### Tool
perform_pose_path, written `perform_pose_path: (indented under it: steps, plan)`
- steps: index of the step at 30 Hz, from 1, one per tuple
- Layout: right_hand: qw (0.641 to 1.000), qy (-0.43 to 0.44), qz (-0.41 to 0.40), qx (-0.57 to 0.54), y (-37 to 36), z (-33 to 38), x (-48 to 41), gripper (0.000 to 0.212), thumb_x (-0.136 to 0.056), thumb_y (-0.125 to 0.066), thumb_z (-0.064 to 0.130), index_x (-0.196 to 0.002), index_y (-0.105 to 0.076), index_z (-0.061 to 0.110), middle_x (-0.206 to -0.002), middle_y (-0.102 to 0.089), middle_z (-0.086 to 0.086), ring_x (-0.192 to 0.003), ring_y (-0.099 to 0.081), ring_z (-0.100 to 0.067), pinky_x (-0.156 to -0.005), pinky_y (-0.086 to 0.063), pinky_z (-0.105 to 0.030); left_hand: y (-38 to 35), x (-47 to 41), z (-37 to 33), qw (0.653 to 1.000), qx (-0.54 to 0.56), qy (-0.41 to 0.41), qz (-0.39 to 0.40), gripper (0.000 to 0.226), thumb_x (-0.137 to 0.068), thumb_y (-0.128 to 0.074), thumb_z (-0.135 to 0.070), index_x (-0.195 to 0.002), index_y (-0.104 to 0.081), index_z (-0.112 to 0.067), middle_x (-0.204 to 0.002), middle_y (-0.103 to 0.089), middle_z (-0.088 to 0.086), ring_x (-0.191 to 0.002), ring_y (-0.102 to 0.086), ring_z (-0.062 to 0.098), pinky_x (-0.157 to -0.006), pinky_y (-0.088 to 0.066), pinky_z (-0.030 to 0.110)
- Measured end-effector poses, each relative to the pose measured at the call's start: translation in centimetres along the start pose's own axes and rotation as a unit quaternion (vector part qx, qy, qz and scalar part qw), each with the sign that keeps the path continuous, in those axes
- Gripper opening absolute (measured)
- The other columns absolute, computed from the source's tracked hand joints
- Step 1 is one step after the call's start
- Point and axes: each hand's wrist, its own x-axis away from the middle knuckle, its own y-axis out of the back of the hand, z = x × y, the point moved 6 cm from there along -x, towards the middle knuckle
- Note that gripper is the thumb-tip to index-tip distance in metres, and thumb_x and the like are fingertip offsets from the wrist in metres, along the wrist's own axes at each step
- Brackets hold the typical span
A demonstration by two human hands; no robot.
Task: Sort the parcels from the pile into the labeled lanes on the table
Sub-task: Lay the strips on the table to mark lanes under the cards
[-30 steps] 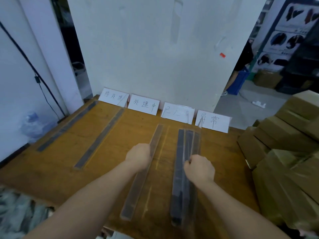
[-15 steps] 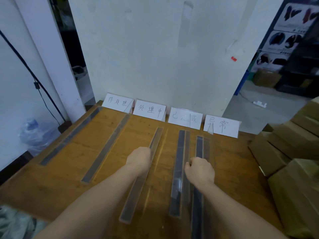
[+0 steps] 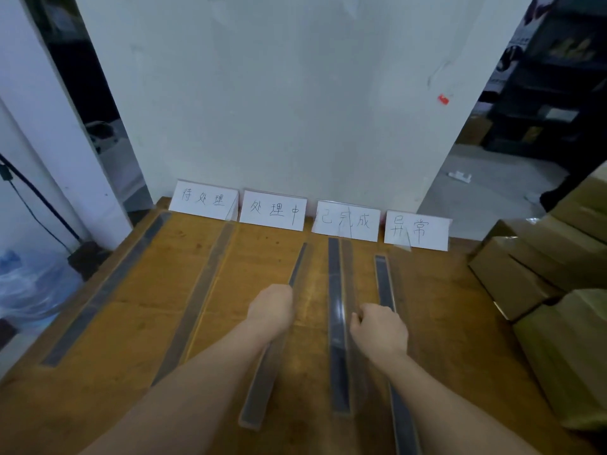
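Several long dark divider strips lie lengthwise on the wooden table (image 3: 147, 290). My left hand (image 3: 271, 310) grips the third strip (image 3: 259, 389) near its middle. My right hand (image 3: 379, 333) curls round the rightmost strip (image 3: 381, 277), which lies a little apart from its neighbour strip (image 3: 335, 290). Four white lane labels stand along the back edge, from the first label (image 3: 205, 200) to the last label (image 3: 417, 229). The pile of brown cardboard parcels (image 3: 525, 277) sits at the table's right side, untouched by either hand.
Two more strips lie further left, the far-left strip (image 3: 105, 290) and the second strip (image 3: 203, 290). A white wall panel (image 3: 279, 110) rises right behind the labels. More cartons (image 3: 574, 356) crowd the right edge. A plastic bag (image 3: 29, 290) lies on the floor left.
My right hand has drawn one strip out of the bunch and slid it to the right, opening a gap. My left hand has stayed on its strip. The view has tilted up slightly.
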Motion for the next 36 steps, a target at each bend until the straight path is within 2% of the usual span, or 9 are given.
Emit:
perform_pose_path:
  steps: [2,5,11,16,19,24,31,34,36]
  plan:
    - [1.0,-0.003,0.004,-0.01,-0.4,-0.3,0.1,0.026,-0.101,-0.051,0.032,-0.078,-0.058,0.022,-0.07,-0.06,0.007,-0.063,-0.06,-0.008,-0.059,-0.053,-0.023,-0.2,-0.3,-0.1,1.0,0.004,-0.005,0.006,0.015,-0.092,-0.045,-0.002,-0.089,-0.055,-0.012,-0.102,-0.062,0.009,-0.09,-0.06,0.026,-0.068,-0.045,0.032]
    - [1.0,-0.011,0.005,-0.005,-0.3,-0.9,0.2,0.031,-0.101,-0.05,0.032,-0.071,-0.049,0.024,-0.066,-0.052,0.009,-0.058,-0.05,-0.005,-0.05,-0.038,-0.019,-0.3,-0.8,-0.5,1.0,0.016,-0.009,0.001,0.014,-0.094,-0.045,-0.004,-0.09,-0.055,-0.012,-0.101,-0.063,0.008,-0.088,-0.06,0.025,-0.067,-0.045,0.032]
    - [1.0,-0.008,0.024,-0.018,-0.2,-2.1,0.5,0.024,-0.1,-0.052,0.033,-0.085,-0.064,0.019,-0.077,-0.066,0.004,-0.072,-0.067,-0.012,-0.071,-0.06,-0.032,-1.1,-1.1,-1.4,0.999,0.032,-0.009,0.007,0.014,-0.097,-0.05,-0.014,-0.107,-0.059,-0.012,-0.105,-0.065,0.007,-0.091,-0.063,0.024,-0.065,-0.047,0.03]
    - [0.999,0.001,0.041,-0.017,-0.2,-2.9,0.6,0.021,-0.1,-0.054,0.038,-0.094,-0.065,0.022,-0.082,-0.066,0.005,-0.077,-0.067,-0.012,-0.075,-0.061,-0.035,-1.8,0.1,-2.2,0.991,0.027,0.045,0.12,0.006,-0.088,-0.056,-0.004,-0.09,-0.061,-0.007,-0.069,-0.066,0.008,-0.049,-0.064,0.019,-0.037,-0.046,0.023]
    - [0.998,0.013,0.062,-0.024,-0.2,-3.0,0.5,0.016,-0.097,-0.055,0.033,-0.093,-0.065,0.02,-0.082,-0.066,0.004,-0.077,-0.067,-0.013,-0.075,-0.061,-0.034,-1.9,0.4,-2.5,0.988,0.0,0.065,0.143,0.009,-0.085,-0.062,0.001,-0.079,-0.065,-0.005,-0.059,-0.064,0.009,-0.049,-0.066,0.02,-0.044,-0.054,0.025]
    - [0.997,0.017,0.062,-0.053,-0.5,-3.7,0.5,0.013,-0.098,-0.056,0.026,-0.097,-0.065,0.017,-0.088,-0.067,0.0,-0.082,-0.068,-0.016,-0.079,-0.061,-0.036,-1.8,0.3,-3.2,0.994,-0.008,0.059,0.089,0.011,-0.085,-0.065,-0.001,-0.08,-0.061,-0.01,-0.069,-0.067,0.006,-0.065,-0.071,0.018,-0.065,-0.061,0.032]
    - [0.998,0.018,0.035,-0.048,-0.2,-5.3,0.7,0.013,-0.099,-0.053,0.025,-0.096,-0.064,0.018,-0.088,-0.068,0.001,-0.081,-0.069,-0.016,-0.077,-0.061,-0.036,-1.9,-0.1,-4.3,0.997,0.016,0.05,0.048,0.013,-0.086,-0.061,0.003,-0.079,-0.064,-0.007,-0.07,-0.068,0.008,-0.066,-0.071,0.022,-0.064,-0.062,0.037]
    - [1.0,0.03,0.002,0.011,0.4,-5.9,0.9,0.018,-0.099,-0.05,0.029,-0.092,-0.064,0.02,-0.083,-0.067,0.004,-0.079,-0.067,-0.014,-0.076,-0.059,-0.033,-1.9,0.0,-4.7,0.998,0.007,0.05,0.042,0.021,-0.086,-0.06,0.005,-0.071,-0.059,-0.009,-0.066,-0.065,0.007,-0.063,-0.069,0.021,-0.063,-0.061,0.035]
    - [0.994,0.057,-0.043,0.086,1.2,-6.1,1.0,0.022,-0.098,-0.048,0.034,-0.093,-0.066,0.024,-0.089,-0.067,0.006,-0.093,-0.062,-0.014,-0.085,-0.05,-0.031,-1.9,0.1,-5.0,0.998,-0.004,0.047,0.041,0.025,-0.084,-0.06,0.007,-0.065,-0.057,-0.009,-0.061,-0.062,0.006,-0.06,-0.068,0.021,-0.059,-0.06,0.032]
